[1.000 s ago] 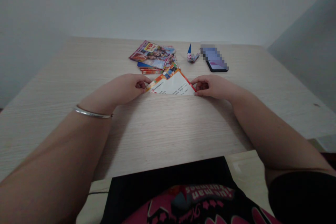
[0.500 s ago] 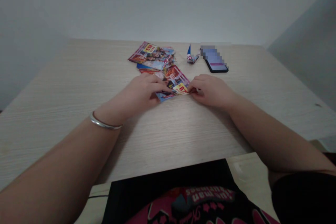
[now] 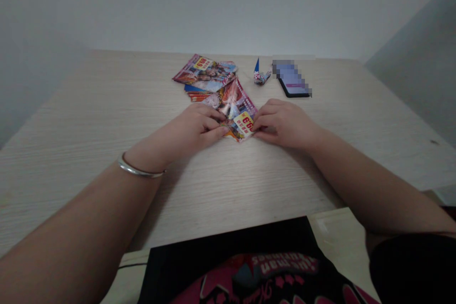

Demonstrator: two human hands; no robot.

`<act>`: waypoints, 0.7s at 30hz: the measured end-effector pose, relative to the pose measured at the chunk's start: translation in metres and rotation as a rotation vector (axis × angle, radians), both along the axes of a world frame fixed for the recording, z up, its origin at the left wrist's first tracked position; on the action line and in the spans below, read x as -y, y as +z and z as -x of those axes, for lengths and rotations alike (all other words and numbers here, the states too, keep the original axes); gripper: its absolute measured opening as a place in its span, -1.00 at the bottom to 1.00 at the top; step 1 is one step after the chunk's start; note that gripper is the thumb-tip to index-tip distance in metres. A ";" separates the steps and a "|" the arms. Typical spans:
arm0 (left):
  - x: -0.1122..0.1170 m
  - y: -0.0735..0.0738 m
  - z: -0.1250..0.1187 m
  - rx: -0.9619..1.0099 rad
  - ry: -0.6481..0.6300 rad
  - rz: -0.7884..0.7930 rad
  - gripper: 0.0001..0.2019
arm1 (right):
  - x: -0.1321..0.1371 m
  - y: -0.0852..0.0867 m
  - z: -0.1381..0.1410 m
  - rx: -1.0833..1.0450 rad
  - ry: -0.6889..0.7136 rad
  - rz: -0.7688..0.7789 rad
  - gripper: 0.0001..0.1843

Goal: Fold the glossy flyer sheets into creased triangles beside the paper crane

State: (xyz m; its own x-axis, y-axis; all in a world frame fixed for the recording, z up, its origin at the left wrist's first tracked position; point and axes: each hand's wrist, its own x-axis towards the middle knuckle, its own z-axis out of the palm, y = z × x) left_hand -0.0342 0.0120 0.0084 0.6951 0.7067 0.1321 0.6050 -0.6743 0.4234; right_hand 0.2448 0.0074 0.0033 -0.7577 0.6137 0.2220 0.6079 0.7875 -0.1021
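A colourful printed sheet of paper (image 3: 233,99) with a yellow price label lies on the table between my hands, its near corner pointing toward me. My left hand (image 3: 199,126) pinches its left edge, thumb below and fingers on top. At the right edge, my right hand (image 3: 276,121) grips the paper near the yellow label, with the fingers bent. Just beyond it rests a pile of similar printed sheets (image 3: 204,73), partly touching the held sheet. Behind my right hand sits a small folded paper figure (image 3: 261,77) with a pointed blue tip.
A phone (image 3: 294,80) with a lit, partly blurred screen lies at the back right of the pale wooden table (image 3: 228,185). The wall (image 3: 228,4) rises behind the table's far edge. A black surface (image 3: 231,240) is close to my body.
The near corner of the sheet, folded up earlier, now lies spread toward me with the yellow label fully showing. My left thumb has come down along the paper's left edge.
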 end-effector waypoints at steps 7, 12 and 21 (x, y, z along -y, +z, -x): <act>-0.003 -0.008 0.002 -0.006 0.172 0.025 -0.59 | -0.003 -0.003 0.005 0.001 0.017 -0.052 -0.68; 0.003 -0.002 0.001 -0.104 0.270 -0.008 -0.64 | 0.000 -0.007 0.010 0.041 0.010 -0.119 -0.72; 0.000 -0.012 0.003 -0.046 0.288 -0.175 -0.73 | 0.007 -0.004 0.023 0.001 -0.198 0.025 -0.72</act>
State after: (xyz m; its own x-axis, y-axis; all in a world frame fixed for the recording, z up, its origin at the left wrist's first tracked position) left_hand -0.0375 0.0118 -0.0041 0.4779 0.8443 0.2426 0.7971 -0.5328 0.2842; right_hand 0.2221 0.0002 -0.0003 -0.6222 0.7557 0.2044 0.7504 0.6501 -0.1193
